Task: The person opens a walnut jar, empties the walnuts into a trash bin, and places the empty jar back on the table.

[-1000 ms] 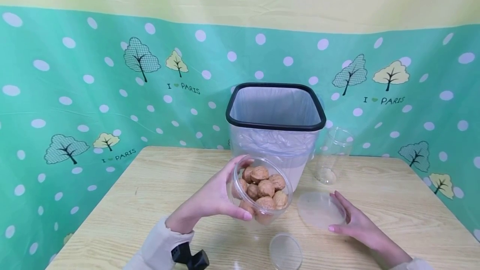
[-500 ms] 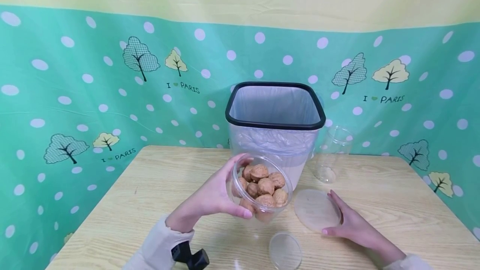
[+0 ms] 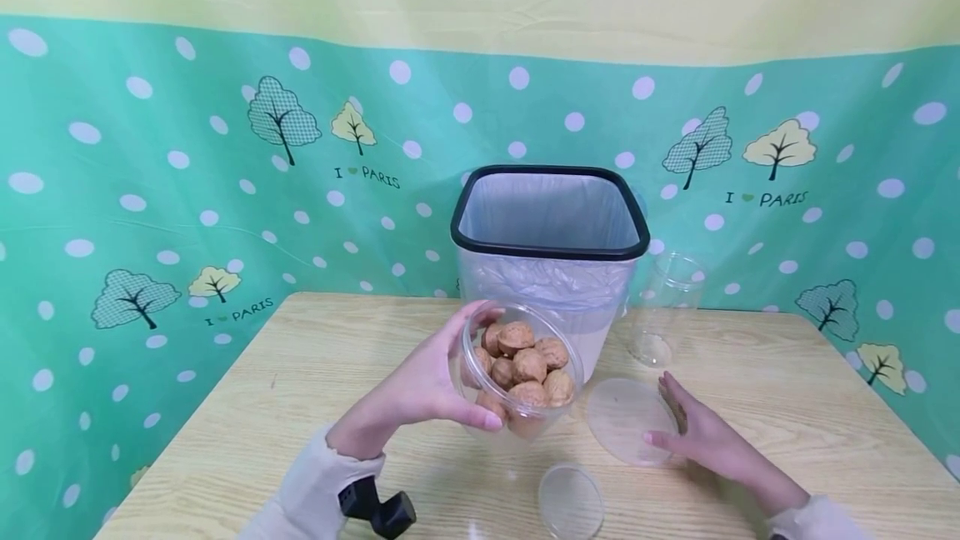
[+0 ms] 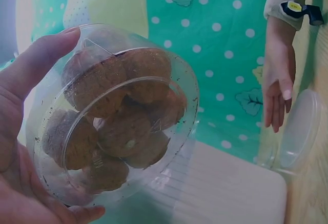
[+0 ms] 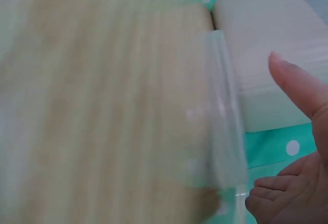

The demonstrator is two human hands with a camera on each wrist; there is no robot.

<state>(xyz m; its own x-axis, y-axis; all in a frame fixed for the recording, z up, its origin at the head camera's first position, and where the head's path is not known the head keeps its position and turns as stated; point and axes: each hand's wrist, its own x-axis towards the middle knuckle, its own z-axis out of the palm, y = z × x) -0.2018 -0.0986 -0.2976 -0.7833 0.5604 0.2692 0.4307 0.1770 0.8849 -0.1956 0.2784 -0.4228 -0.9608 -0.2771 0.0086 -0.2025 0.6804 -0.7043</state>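
My left hand (image 3: 427, 386) grips a clear plastic tub (image 3: 577, 373) from the left, holding it tilted above the table. Several walnuts (image 3: 529, 365) lie inside the tub; through its base in the left wrist view the walnuts (image 4: 125, 129) show too. Thumb and fingers curve round the tub's side. My right hand (image 3: 712, 440) is at the right edge of a large round translucent lid (image 3: 630, 423) lying on the table. In the left wrist view the right hand (image 4: 279, 75) has straight fingers, apart from the lid (image 4: 301, 129).
A bin (image 3: 551, 254) with a black rim and plastic liner stands behind the tub. To its right is a tall clear jar (image 3: 667, 307). A smaller round lid (image 3: 572, 502) lies near the front of the wooden table (image 3: 300, 390). A polka-dot cloth hangs behind.
The large lid and my right hand have shifted slightly left, and the lid now lies on the table. My left hand holds the walnut tub nearly still, slightly higher.
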